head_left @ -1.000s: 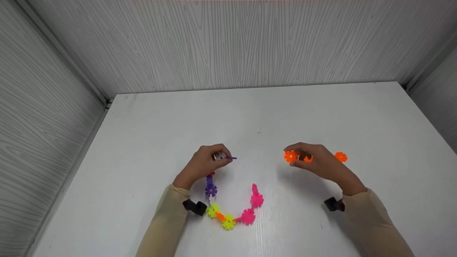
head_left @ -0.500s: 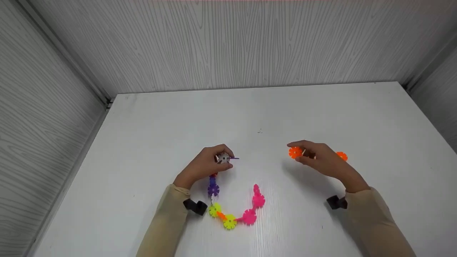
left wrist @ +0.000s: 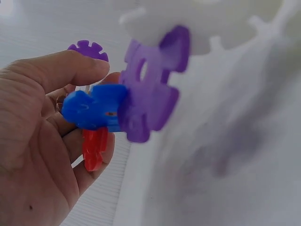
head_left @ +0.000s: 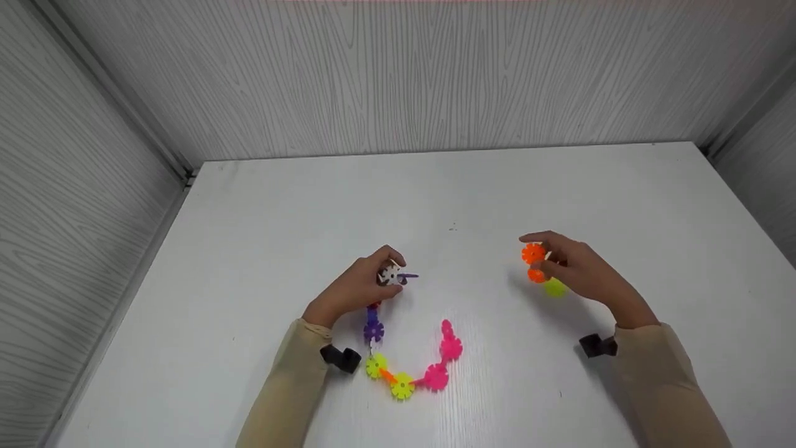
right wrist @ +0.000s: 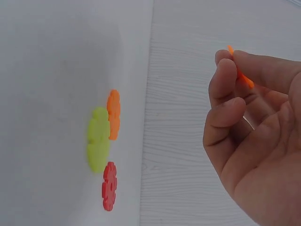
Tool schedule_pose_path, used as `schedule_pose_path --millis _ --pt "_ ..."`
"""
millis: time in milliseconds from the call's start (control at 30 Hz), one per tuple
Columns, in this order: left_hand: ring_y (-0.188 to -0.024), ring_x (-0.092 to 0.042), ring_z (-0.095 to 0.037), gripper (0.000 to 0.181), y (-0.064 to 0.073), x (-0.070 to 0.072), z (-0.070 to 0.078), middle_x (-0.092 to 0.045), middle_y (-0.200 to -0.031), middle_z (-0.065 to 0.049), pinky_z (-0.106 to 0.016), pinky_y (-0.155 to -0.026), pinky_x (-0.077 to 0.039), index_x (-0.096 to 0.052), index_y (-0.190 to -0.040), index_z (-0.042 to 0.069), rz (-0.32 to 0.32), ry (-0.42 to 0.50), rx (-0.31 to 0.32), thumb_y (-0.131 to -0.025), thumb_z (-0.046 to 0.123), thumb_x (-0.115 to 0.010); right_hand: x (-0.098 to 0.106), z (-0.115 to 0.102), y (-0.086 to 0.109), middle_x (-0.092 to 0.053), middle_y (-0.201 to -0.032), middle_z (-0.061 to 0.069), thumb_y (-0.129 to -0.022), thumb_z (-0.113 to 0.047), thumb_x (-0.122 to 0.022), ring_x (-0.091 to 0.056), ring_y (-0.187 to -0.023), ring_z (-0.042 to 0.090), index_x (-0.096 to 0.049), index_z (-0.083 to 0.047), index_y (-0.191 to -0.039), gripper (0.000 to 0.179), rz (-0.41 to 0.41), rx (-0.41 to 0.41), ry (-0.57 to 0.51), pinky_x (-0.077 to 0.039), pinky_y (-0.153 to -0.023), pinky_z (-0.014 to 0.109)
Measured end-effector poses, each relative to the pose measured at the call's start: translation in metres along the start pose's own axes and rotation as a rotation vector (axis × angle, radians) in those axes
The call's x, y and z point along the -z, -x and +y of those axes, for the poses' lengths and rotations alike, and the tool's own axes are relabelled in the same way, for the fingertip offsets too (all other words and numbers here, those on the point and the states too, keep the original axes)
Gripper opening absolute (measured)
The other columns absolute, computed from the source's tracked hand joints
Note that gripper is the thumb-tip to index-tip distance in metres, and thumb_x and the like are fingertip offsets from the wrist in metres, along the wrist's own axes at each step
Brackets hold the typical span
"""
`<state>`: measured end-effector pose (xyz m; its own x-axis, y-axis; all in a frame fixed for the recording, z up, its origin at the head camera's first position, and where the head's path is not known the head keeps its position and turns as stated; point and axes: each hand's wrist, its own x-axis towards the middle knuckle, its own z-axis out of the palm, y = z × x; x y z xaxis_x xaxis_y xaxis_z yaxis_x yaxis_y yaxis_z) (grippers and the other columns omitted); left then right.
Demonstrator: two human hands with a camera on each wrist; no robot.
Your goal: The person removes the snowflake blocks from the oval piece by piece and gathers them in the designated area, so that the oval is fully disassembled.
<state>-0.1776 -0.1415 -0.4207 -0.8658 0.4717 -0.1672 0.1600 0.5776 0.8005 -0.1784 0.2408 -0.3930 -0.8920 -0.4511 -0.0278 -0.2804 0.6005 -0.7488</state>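
My left hand (head_left: 357,286) pinches the far end of a chain of notched snowflake discs; a white disc (head_left: 392,275) and a purple disc (left wrist: 89,49) show at its fingers. In the left wrist view, a blue disc (left wrist: 94,109), a red disc (left wrist: 95,149) and a nearer purple disc (left wrist: 157,101) belong to the chain. My right hand (head_left: 578,267) pinches an orange disc (head_left: 533,253) between thumb and fingers, above the table. Below it lie another orange disc (head_left: 536,274) and a yellow disc (head_left: 555,287). A red disc (right wrist: 109,186) appears only in the right wrist view.
The rest of the chain curves over the white table (head_left: 311,205), through yellow discs (head_left: 402,386) to pink discs (head_left: 436,377) between my forearms. Grey wood-grain panels (head_left: 398,74) stand behind the table and at its sides.
My right hand has moved right and away from me with the orange disc, uncovering the yellow disc and covering one at the far right. My left hand has shifted slightly right.
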Motion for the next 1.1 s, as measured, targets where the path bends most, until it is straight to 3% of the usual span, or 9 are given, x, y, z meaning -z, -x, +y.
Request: schedule_pose_path --millis 167,333,600,733,933,1100 --pt "-0.059 -0.047 -0.013 0.037 -0.001 0.0 0.0 -0.064 -0.095 -0.007 -0.027 -0.062 -0.045 -0.044 -0.118 0.016 -0.014 -0.011 -0.013 -0.09 0.021 -0.068 0.006 0.006 0.001 -0.064 -0.093 0.014 -0.096 -0.01 -0.055 -0.059 -0.073 0.026 -0.047 -0.012 -0.128 0.033 0.014 -0.057 -0.032 -0.046 -0.064 0.025" --pt "-0.058 -0.04 -0.012 0.036 -0.001 0.0 -0.002 -0.055 -0.076 -0.001 -0.026 -0.059 -0.038 -0.044 -0.115 0.014 -0.013 -0.026 -0.048 -0.089 0.023 -0.069 0.01 0.014 0.002 -0.06 -0.087 0.017 -0.097 -0.01 -0.053 -0.059 -0.073 0.033 -0.05 -0.012 -0.123 0.027 0.033 -0.1 -0.067 -0.052 -0.067 0.03" --pt "-0.055 -0.04 -0.011 0.034 -0.002 -0.001 -0.001 -0.05 -0.065 0.003 -0.024 -0.055 -0.037 -0.046 -0.113 0.018 0.003 -0.03 -0.077 -0.089 0.027 -0.068 0.017 0.022 0.004 -0.059 -0.089 0.02 -0.099 -0.016 -0.052 -0.062 -0.072 0.029 -0.054 -0.012 -0.126 0.028 0.048 -0.133 -0.093 -0.051 -0.065 0.028" --pt "-0.054 -0.039 -0.011 0.033 -0.001 -0.001 0.0 -0.046 -0.062 0.003 -0.024 -0.055 -0.035 -0.048 -0.112 0.019 0.007 -0.025 -0.078 -0.088 0.029 -0.069 0.022 0.025 0.007 -0.06 -0.094 0.017 -0.099 -0.018 -0.052 -0.063 -0.072 0.023 -0.054 -0.013 -0.13 0.031 0.037 -0.152 -0.042 -0.048 -0.063 0.027" --pt "-0.057 -0.044 -0.013 0.033 0.0 -0.002 0.0 -0.055 -0.07 0.001 -0.025 -0.057 -0.04 -0.05 -0.112 0.019 0.021 -0.026 -0.076 -0.087 0.028 -0.071 0.028 0.034 0.011 -0.063 -0.092 0.015 -0.097 -0.011 -0.055 -0.062 -0.072 0.024 -0.054 -0.01 -0.13 0.032 0.028 -0.143 -0.002 -0.048 -0.063 0.027" --pt "-0.066 -0.05 -0.016 0.031 0.001 -0.003 0.003 -0.061 -0.085 -0.003 -0.027 -0.062 -0.046 -0.055 -0.113 0.021 0.024 -0.029 -0.047 -0.087 0.027 -0.071 0.033 0.041 0.013 -0.063 -0.094 0.015 -0.096 -0.015 -0.057 -0.06 -0.073 0.025 -0.05 -0.008 -0.125 0.03 0.003 -0.204 0.0 -0.049 -0.067 0.028"
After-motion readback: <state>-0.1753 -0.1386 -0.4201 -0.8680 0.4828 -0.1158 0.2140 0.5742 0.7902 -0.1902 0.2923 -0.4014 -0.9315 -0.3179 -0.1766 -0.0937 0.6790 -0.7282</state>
